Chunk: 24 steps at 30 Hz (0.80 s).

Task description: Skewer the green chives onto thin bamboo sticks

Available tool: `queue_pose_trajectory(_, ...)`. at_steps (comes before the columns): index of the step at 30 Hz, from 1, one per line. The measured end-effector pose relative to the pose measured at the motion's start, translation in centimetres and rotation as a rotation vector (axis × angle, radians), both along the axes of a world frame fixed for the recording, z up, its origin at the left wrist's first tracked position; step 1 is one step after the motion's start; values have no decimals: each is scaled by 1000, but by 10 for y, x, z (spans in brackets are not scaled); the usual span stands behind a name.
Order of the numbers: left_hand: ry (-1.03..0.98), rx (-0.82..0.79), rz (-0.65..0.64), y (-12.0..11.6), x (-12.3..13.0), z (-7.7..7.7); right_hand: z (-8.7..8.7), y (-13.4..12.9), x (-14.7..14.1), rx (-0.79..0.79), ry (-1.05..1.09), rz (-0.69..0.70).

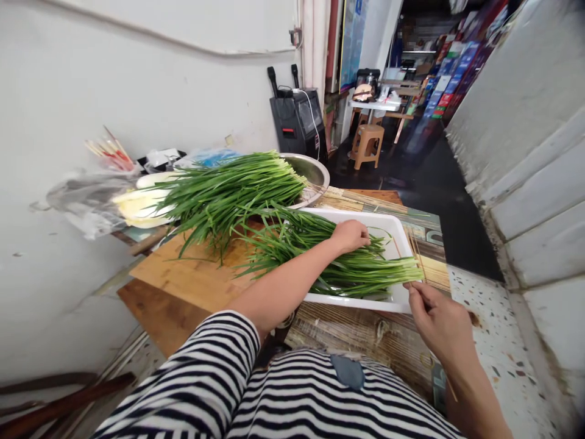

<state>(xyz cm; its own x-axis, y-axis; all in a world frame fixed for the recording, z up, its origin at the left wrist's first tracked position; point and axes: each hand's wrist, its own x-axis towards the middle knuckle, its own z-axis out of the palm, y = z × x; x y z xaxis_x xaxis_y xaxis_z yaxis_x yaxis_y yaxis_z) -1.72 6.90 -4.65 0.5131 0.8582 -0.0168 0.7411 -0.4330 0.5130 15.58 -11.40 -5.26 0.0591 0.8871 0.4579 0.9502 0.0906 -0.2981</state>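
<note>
Green chives [365,271] lie in a white plastic tray [361,303], their pale stem ends pointing right and their leaves hanging over the tray's left side. My left hand [351,236] rests on the chives in the tray with its fingers curled; what they hold, if anything, is hidden. At the tray's right corner, my right hand [434,311] pinches thumb and finger together by the stem ends, and something too small to make out is between them. A larger pile of chives [237,183] lies on a wooden board [183,268] and across a metal bowl [320,177].
Pale cabbage [141,207], a plastic bag [82,198] and skewers [112,152] are at the left by the wall. A black speaker [299,122] stands behind the bowl. Farther back are a brown stool [367,146] and a small white table [375,105].
</note>
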Motion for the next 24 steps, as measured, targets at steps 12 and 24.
queue_pose_trajectory(12, -555, -259, 89, 4, -2, 5, 2, -1, -1, 19, -14, 6)
queue_pose_trajectory(24, -581, -289, -240, -15, 0, 23, 0, 1, -1, 24, 30, 15)
